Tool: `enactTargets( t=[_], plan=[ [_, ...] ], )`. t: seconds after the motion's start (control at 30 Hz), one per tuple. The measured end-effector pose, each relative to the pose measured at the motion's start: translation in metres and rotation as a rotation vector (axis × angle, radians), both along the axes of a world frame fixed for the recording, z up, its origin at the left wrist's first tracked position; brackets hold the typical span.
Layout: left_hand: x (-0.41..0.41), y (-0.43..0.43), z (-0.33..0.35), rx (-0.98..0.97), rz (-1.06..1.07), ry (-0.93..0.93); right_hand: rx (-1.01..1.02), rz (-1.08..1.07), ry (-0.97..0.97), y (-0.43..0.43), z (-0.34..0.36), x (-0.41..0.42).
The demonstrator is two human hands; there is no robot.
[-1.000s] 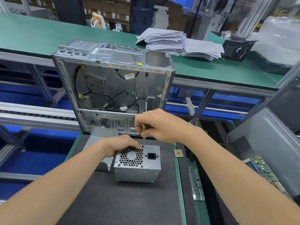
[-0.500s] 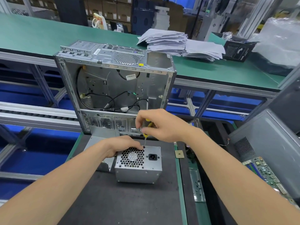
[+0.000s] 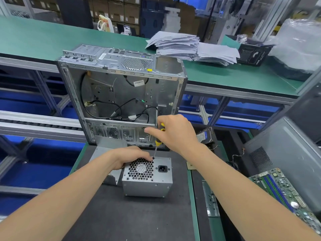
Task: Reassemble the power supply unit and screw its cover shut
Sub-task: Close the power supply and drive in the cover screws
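Observation:
A grey metal power supply unit [image 3: 147, 185] stands on the black mat, its fan grille and power socket facing up. My left hand [image 3: 128, 158] rests on its far left top edge, fingers pressed on the grille. My right hand [image 3: 175, 133] grips a yellow-and-black screwdriver [image 3: 159, 141] held nearly upright. The screwdriver's tip touches a screw at the unit's top far edge, just beside my left fingertips.
An open, empty computer case [image 3: 121, 94] stands upright right behind the unit. A loose metal panel [image 3: 104, 150] lies at the left under my wrist. At the right are a motherboard [image 3: 284, 192], a grey case side [image 3: 284, 145], a hard drive [image 3: 205, 136] and a metal bracket [image 3: 210, 200].
My right hand has turned and lifted slightly on the screwdriver, with fingers spread more. The tip stays at the same screw. My left hand holds still.

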State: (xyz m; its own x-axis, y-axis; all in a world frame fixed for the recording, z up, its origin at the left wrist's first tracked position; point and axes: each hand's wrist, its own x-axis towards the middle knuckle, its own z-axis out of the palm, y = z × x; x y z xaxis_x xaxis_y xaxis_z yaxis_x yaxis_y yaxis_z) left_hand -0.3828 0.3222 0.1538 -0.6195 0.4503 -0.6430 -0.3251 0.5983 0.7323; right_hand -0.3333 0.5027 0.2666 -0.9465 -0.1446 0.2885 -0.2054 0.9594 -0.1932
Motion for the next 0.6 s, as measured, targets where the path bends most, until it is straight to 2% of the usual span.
enactTargets(
  t=[0.07, 0.13, 0.2, 0.3, 0.47, 0.53, 0.6],
  plan=[
    [0.0, 0.0, 0.0, 0.02, -0.01, 0.004, -0.047, 0.233, -0.105, 0.006, 0.009, 0.001],
    [-0.001, 0.0, -0.001, 0.027, -0.014, 0.018, -0.049, 0.5, -0.315, 0.01, 0.021, 0.004],
    [-0.001, 0.0, -0.001, 0.026, -0.017, 0.035, -0.053, 0.607, -0.478, 0.01, 0.025, 0.007],
    [0.001, 0.001, 0.0, 0.052, -0.005, 0.031, -0.077, 0.538, -0.451, 0.004, 0.023, 0.008],
    [-0.001, -0.002, 0.0, 0.009, -0.003, 0.009, -0.359, 0.15, -0.263, -0.001, 0.01, 0.002],
    [0.0, -0.002, 0.0, -0.025, 0.006, 0.023, -0.368, 0.004, -0.172, -0.002, 0.002, 0.0],
    [0.001, -0.001, 0.001, -0.026, 0.019, 0.024, -0.36, -0.045, -0.128, -0.001, -0.006, -0.002]
  ],
)
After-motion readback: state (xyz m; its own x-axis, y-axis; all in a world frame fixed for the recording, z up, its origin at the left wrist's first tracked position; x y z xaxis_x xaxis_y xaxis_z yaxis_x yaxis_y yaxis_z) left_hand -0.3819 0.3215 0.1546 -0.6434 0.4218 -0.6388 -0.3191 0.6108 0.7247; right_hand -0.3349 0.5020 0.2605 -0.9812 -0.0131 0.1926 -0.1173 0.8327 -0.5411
